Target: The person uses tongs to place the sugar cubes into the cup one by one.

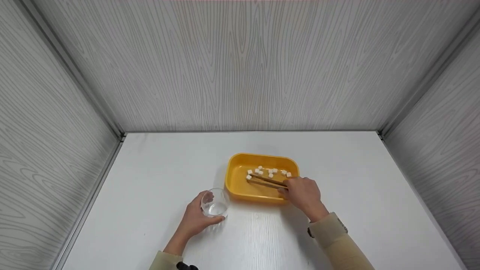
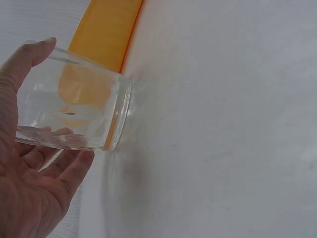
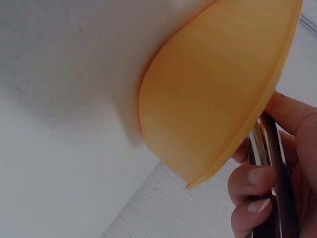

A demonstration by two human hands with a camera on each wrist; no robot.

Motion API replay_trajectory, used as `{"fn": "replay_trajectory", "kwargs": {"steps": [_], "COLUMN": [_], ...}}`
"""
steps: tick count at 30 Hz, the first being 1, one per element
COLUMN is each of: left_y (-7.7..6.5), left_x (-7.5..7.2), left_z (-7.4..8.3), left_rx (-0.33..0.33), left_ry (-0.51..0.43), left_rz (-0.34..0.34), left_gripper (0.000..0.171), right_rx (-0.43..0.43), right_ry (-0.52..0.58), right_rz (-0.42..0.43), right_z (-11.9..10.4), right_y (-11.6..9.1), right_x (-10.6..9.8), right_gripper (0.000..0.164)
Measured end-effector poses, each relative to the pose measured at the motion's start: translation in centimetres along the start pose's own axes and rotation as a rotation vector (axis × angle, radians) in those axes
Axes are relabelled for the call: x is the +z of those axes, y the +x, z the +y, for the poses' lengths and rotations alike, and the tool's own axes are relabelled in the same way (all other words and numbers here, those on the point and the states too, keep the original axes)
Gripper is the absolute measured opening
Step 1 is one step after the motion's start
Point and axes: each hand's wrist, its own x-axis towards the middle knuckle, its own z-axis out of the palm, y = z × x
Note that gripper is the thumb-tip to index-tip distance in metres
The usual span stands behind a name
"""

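Note:
My left hand (image 1: 197, 216) holds a clear drinking glass (image 1: 215, 204), thumb on one side and fingers on the other. In the left wrist view the glass (image 2: 74, 104) shows its thick base at the white table surface. My right hand (image 1: 303, 192) grips a pair of slim tongs (image 1: 268, 180) over the yellow tray (image 1: 234, 183). The two arms of the tongs spread toward the left, their tips beside a small white cube (image 1: 249, 177). The right wrist view shows fingers curled round the dark handles (image 3: 285, 198); the tray wall hides the tips there.
Several more small white cubes (image 1: 270, 171) lie scattered in the tray's far half. The tray stands just right of the glass on the white table (image 1: 168, 161). Pale wood-grain panels (image 1: 240, 75) rise at the back and both sides.

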Motion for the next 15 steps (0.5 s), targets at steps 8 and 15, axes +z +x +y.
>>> {"fn": "replay_trajectory", "kwargs": {"steps": [8, 15], "left_y": [-0.01, 0.02], "left_x": [-0.12, -0.13], "left_z": [0.06, 0.01], "left_rx": [0.020, 0.005], "left_ry": [-0.001, 0.014], "left_rz": [-0.001, -0.003], "left_gripper": [0.088, 0.089], "right_rx": [-0.019, 0.023], "right_ry": [0.030, 0.063], "right_rz": [0.026, -0.015], "right_z": [0.20, 0.31], "right_y": [-0.06, -0.23], "right_x": [0.24, -0.27], "right_gripper": [0.031, 0.029]}}
